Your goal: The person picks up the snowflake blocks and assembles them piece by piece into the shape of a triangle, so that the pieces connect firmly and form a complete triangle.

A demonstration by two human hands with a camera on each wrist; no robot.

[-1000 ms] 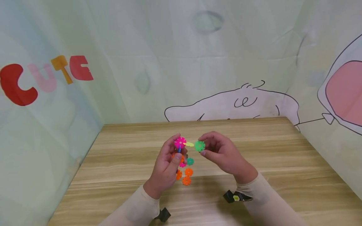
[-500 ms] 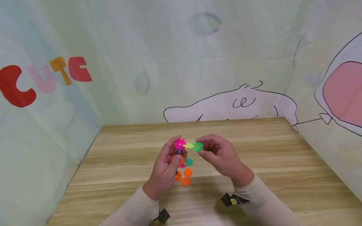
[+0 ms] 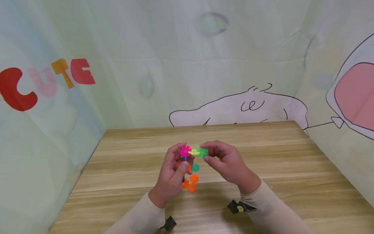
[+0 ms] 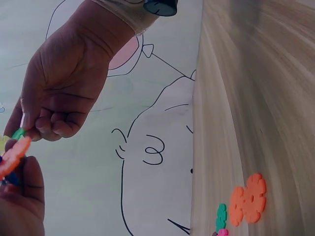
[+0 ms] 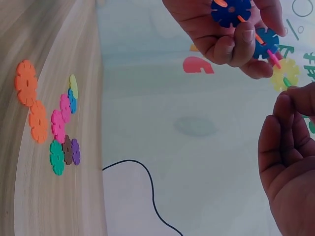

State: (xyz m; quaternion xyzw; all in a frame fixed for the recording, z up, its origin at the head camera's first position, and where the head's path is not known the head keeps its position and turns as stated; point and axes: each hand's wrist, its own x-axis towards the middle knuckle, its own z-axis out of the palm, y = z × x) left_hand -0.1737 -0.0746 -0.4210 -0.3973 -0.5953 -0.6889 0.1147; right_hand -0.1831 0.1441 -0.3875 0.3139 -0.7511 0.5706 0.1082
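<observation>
A chain of slotted snowflake discs hangs above the table, held between the thumb and fingers of my left hand [image 3: 170,174]. In the head view its upper end shows a pink disc [image 3: 185,151] and a yellow disc [image 3: 193,152]. In the right wrist view a dark blue disc [image 5: 231,13] and a lighter blue disc [image 5: 267,43] show along the chain, with orange and pink ones edge-on between. My right hand [image 3: 229,164] pinches a green disc [image 3: 203,152] between thumb and forefinger; its edge overlaps the yellow disc. My left fingers hide part of the chain.
Loose discs lie on the wooden table [image 3: 131,156] below and behind the hands: two orange discs [image 5: 38,121], a teal disc [image 5: 57,157], pink discs [image 5: 58,126], a brown disc [image 5: 68,150], a purple disc [image 5: 76,151] and others. A printed curtain [image 3: 131,81] stands behind the table.
My right hand has moved a little left with the green disc, from beside the yellow disc to overlapping it. The left hand keeps its grip, the chain slightly lower.
</observation>
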